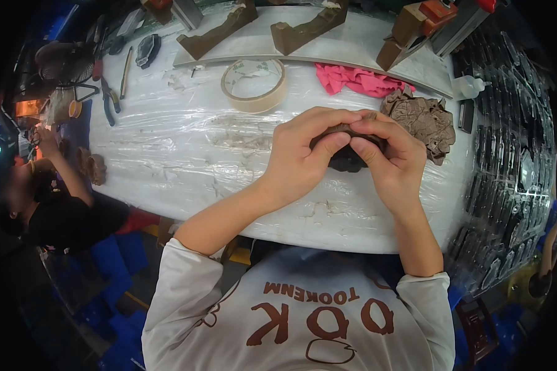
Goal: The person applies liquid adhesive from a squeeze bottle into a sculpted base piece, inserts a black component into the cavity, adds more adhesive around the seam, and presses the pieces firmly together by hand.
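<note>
My left hand (pixel 300 148) and my right hand (pixel 397 157) meet over the table, thumbs and fingertips closed on a brown, clay-like piece (pixel 340 129). Much of that piece is hidden behind the fingers. Just below the thumbs shows a black object (pixel 348 162); whether it is joined to the brown piece I cannot tell. Beside my right hand lies a pile of crumpled brown clay-like pieces (pixel 422 122). Beyond the hands is a bright pink cloth (pixel 359 80), and a roll of tan tape (pixel 254 102) rests to the upper left.
Plastic film covers the white table (pixel 185 167). At its back stands a metal plate (pixel 377 55) with brown curved brackets (pixel 309 29). Pliers (pixel 109 102) lie left, a small white bottle (pixel 468 87) right. Racked dark parts (pixel 507 154) line the right edge. Another person (pixel 56 210) sits left.
</note>
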Tool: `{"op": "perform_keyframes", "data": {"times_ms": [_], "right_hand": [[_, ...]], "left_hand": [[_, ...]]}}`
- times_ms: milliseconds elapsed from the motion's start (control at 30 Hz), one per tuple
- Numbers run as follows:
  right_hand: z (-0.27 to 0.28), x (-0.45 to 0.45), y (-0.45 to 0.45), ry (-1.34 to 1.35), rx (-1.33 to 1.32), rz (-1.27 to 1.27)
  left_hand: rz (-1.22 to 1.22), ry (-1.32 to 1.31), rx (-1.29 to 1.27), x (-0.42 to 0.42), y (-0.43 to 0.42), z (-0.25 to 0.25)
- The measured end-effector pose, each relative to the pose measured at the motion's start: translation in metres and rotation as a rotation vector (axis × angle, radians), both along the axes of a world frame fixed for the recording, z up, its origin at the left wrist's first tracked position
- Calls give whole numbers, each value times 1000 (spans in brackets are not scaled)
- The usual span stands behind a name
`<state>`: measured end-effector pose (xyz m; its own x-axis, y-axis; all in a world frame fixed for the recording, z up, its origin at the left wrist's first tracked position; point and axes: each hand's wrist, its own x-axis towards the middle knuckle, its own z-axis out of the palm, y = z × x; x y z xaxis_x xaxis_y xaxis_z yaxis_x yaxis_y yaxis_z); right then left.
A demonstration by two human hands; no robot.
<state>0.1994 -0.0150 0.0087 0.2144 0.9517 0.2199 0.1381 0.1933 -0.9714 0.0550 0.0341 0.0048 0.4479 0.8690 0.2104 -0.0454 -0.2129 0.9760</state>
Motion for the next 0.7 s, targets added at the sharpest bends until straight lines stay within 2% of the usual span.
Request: {"op": "perform_keyframes", "data": {"times_ms": [233,300,367,533,700], "right_hand": [[4,1,5,-29,-1,24],[5,4,6,-32,-3,52],[5,7,5,45,-69,137],[11,8,5,171,-67,125],[11,7,5,237,-161,121]], "left_hand": [[15,0,-70,1,3,-3],[-9,-53,-165,1,4,-3],[-12,-48,-164,0,5,-1],[-31,-97,-162,1,4,3],[-140,-34,-319,-5,8,0]]}}
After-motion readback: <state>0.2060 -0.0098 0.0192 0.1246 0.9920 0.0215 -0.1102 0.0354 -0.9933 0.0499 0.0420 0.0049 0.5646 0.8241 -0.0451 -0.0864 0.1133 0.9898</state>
